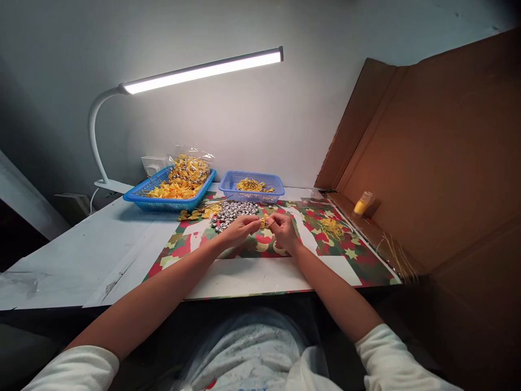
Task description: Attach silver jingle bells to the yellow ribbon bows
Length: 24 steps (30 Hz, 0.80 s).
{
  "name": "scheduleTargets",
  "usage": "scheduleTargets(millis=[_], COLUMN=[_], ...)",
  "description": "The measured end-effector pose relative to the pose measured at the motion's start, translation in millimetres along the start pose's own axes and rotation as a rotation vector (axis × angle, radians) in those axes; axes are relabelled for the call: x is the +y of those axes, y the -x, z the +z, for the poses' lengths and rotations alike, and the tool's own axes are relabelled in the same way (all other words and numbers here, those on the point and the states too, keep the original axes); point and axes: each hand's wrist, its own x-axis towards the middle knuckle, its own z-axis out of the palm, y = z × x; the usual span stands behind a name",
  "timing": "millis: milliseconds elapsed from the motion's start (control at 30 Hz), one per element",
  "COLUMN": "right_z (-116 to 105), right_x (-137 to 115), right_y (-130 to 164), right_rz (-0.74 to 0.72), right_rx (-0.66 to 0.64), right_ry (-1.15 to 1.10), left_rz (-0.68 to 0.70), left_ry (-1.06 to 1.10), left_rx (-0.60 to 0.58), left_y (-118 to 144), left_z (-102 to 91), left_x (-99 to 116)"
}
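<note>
Both hands, left hand (240, 228) and right hand (284, 229), pinched a small yellow piece (264, 221) between their fingers above the bench (81, 255). It was too small to identify, and no writing was readable.

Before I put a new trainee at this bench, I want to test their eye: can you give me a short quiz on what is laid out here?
1. True or false: the left hand and right hand meet on one small yellow piece.
2. What lies in a heap just behind the hands? A) silver pieces B) red beads C) scissors
3. How many blue baskets stand at the back of the table?

Key
1. True; both pinch it over the patterned mat.
2. A, the silver pieces.
3. Two: the large basket and the small basket.
</note>
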Motion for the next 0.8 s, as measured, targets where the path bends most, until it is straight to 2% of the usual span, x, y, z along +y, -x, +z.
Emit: scheduleTargets(millis=[67,300,400,467,567,633,733,800], right_z=[-1,-3,-10,-21,-40,-49,-52,-49], right_x=[0,8,12,16,22,27,32,34], right_y=[1,0,-6,-10,-12,-12,-10,-9], right_rz=[-0.015,-0.127,-0.085,-0.053,-0.044,0.013,0.142,0.172], right_rx=[-0.003,-0.087,-0.170,-0.173,-0.115,-0.150,-0.236,-0.243], right_ry=[0.044,0.248,0.286,0.363,0.640,0.815,0.934,0.954], left_rz=[0.002,-0.085,-0.112,-0.120,-0.128,-0.139,-0.163,-0.178], left_ry=[0.026,0.325,0.346,0.359,0.380,0.393,0.406,0.417], left_rx=[0.018,0.071,0.045,0.061,0.107,0.122,0.124,0.126], left_y=[1,4,3,3,1,1,1,2], left_z=[0.4,1.5,0.9,0.2,-0.3,-0.3,0.1,0.2], left_x=[0,1,-2,-3,-2,-1,0,-1])
